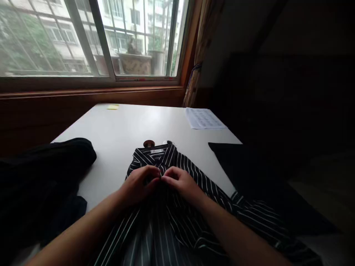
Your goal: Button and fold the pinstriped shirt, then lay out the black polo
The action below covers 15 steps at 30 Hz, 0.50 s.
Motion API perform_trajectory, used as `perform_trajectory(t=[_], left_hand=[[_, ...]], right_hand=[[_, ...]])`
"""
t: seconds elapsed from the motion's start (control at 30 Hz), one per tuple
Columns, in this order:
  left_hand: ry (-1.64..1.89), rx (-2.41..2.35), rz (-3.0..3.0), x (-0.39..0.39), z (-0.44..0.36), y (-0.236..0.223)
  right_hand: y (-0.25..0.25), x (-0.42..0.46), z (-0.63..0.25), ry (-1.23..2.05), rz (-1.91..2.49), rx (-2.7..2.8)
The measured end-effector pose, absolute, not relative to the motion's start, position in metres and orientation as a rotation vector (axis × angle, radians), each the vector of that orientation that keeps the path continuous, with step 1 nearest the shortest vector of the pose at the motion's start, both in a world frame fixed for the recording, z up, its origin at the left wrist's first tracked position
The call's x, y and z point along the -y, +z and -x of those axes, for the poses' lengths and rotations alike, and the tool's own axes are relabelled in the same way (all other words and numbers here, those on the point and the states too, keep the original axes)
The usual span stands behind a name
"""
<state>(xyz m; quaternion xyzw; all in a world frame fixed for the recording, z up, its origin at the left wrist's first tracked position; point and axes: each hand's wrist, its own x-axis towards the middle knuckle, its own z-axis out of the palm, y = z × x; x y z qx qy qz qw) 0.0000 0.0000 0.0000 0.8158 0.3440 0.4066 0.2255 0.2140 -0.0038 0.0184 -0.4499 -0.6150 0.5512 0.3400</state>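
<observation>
A black shirt with white stripes [194, 177] lies on the white table in front of me, its collar pointing away and one sleeve stretched out to the right. Just below the collar, my left hand [141, 181] pinches the shirt's front edge between thumb and fingers. My right hand [181, 181] is closed in a pinch on the same front opening, its fingertips almost meeting those of the left. Whatever small part of the shirt sits between the fingertips is too small to make out. Lower down, the front falls loosely apart.
Behind the collar stand a brown spool [149, 143] and a pale round item. Dark folded clothing [74, 155] lies at the left, and a dark cloth [249, 177] at the right. A printed sheet [205, 118] and a yellow note [112, 106] rest at the table's [138, 120] far side, below a window.
</observation>
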Motion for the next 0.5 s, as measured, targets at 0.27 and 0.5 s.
perform_trajectory(t=[0.27, 0.5], left_hand=[[1.119, -0.926, -2.263, 0.0019, 0.0009, 0.0063], [1.109, -0.945, -2.260, 0.0007, 0.0025, 0.0038]], right_hand=[[0.0086, 0.0033, -0.2139, 1.360, 1.150, 1.641], [0.0081, 0.0038, -0.2143, 1.350, 1.140, 1.654]])
